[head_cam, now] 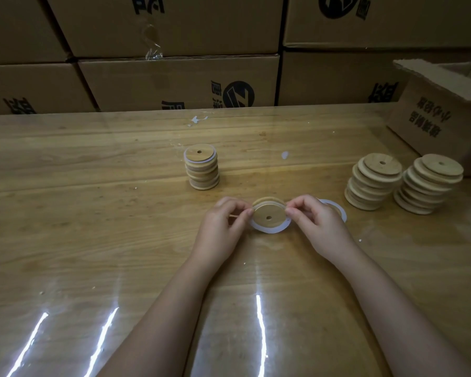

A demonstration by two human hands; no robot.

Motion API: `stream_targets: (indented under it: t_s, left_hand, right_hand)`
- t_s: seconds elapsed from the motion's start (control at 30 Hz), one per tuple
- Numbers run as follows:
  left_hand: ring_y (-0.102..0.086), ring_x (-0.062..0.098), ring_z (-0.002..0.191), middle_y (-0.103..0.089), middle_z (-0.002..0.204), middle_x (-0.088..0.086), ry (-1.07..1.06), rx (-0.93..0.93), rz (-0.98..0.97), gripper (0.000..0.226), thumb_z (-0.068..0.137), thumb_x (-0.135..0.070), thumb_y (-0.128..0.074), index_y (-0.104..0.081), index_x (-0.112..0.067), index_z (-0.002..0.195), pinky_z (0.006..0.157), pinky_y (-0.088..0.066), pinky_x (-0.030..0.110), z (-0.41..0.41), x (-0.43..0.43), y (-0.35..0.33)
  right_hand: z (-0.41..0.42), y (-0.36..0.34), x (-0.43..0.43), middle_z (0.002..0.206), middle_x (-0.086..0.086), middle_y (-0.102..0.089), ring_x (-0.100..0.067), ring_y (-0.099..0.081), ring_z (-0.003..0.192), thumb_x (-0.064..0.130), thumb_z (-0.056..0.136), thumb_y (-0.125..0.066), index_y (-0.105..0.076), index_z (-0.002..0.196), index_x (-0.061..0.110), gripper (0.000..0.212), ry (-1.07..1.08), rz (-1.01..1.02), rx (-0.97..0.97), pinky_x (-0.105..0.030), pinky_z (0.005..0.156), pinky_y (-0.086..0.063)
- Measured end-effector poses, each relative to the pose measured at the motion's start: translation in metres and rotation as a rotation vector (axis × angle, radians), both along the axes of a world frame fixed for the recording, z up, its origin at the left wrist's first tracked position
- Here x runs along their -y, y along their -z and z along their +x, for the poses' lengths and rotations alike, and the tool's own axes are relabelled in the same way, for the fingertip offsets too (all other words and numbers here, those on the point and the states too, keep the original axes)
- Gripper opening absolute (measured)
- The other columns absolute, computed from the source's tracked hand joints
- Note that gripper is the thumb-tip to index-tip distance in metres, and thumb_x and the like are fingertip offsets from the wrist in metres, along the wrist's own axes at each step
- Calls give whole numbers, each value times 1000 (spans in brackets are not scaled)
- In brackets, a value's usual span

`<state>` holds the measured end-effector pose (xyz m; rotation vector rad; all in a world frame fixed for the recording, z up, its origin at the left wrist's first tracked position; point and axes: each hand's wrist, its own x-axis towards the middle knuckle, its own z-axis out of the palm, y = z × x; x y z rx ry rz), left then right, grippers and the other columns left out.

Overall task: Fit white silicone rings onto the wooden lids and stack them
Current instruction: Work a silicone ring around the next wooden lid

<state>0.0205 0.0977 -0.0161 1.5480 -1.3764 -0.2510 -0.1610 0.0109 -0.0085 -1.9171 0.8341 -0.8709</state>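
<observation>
Pinching, both sides: left grip point(223, 221) and right grip point(316, 221) each had thumb and forefinger closed on the white silicone ring point(269, 230), at the left and right edges of one wooden lid point(269, 212). Other fingers were curled in. I noted the lid tilted with its holed face toward the camera, low over the table point(93, 186) at centre, and the ring's near arc sagging loose below the lid's rim.

Counts:
- Lids in hand: one.
- Rings seen loose: two, the one being pinched and a spare ring point(336, 207) flat on the table, just behind the right grip.
- Stacks: three. One ringed stack point(201, 168) stood beyond the hands; two bare stacks point(373, 185) point(430, 185) stood side by side, well to the right. I could not count their layers surely.

Both forearms came up from the bottom edge and converged on the lid, wrists straight. An open carton point(441, 118) sat behind the bare stacks; sealed cartons point(174, 83) walled the table's far edge.
</observation>
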Motion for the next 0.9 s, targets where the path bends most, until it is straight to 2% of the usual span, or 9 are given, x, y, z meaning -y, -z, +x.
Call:
stream_targets:
  t_s: [0.3,0.47,0.57,0.7,0.8,0.9]
  left_hand:
    - [-54,-11,81,-63,92,-5,7,62,12,6,87,-9,-64,-66,-13,83,68,-36,1,2,-1,0]
    - [-55,-7,79,-61,91,-6,17,55,33,7,86,-9,-65,-66,-13,82,66,-37,4,3,-2,-2]
    - [-55,1,78,-62,91,-3,31,80,27,7,86,-8,-64,-65,-13,82,65,-40,8,1,-3,-4]
    - [-57,9,78,-62,91,-1,34,119,14,5,87,-7,-64,-64,-9,83,66,-46,21,0,-5,-6]
    - [-55,1,78,-60,90,-3,32,103,-14,4,86,-7,-65,-65,-8,83,64,-40,9,-3,-6,-5]
    - [-54,-7,78,-61,90,-2,8,54,-11,4,85,-6,-66,-66,-9,82,64,-37,4,-5,-5,-3]
  right_hand:
    - [-1,3,1,82,15,-65,-14,-61,77,19,91,-58,-58,79,32,18,5,-14,-21,-20,69,-46]
    - [-2,4,1,81,14,-65,-15,-62,78,18,92,-57,-59,78,31,18,11,6,-30,-30,75,-48]
    - [-2,5,1,82,17,-66,-6,-62,77,14,92,-57,-58,77,30,22,8,23,-16,-30,79,-49]
    - [-3,6,0,81,18,-65,-7,-62,77,14,91,-57,-56,74,32,25,21,2,-35,-29,77,-49]
    - [-3,7,1,83,16,-65,-9,-62,78,13,91,-57,-56,72,35,29,26,-7,-25,-34,80,-50]
    - [-3,7,1,81,16,-65,-6,-62,77,14,91,-58,-57,73,36,29,18,-10,-5,-31,78,-50]
